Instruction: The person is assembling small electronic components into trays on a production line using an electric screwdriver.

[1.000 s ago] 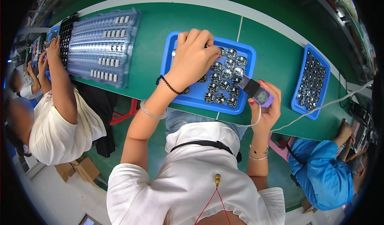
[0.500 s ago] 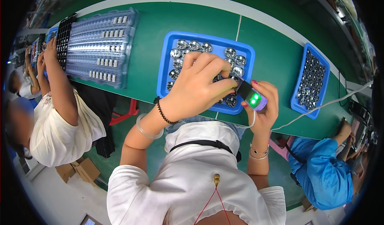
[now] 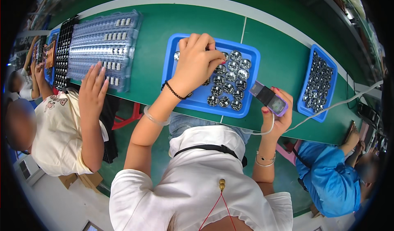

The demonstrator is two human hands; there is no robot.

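My left hand [image 3: 193, 65] is over the blue tray [image 3: 165, 73], its fingers and thumb pinched together. Whatever lies between the fingertips is hidden. Round silver-and-black parts [image 3: 232, 76] fill the tray in rows, several of them covered by my hand. Just off the tray's right edge, my right hand [image 3: 282, 113] grips a purple-and-black handheld device [image 3: 269, 98] from behind. A white cable [image 3: 269, 129] runs from the device, and its small window shows only a faint glow.
On the right stands a second blue tray [image 3: 301, 104] of similar parts. Stacked clear plastic trays [image 3: 88, 46] with small silver pieces lie to the left, beside a black tray [image 3: 63, 54]. Co-workers sit on both sides; one's hand [image 3: 93, 85] reaches toward the clear trays.
My left hand has moved left and away from the device, back over the tray. My right hand has shifted slightly right, and the device's bright green lights have gone out.
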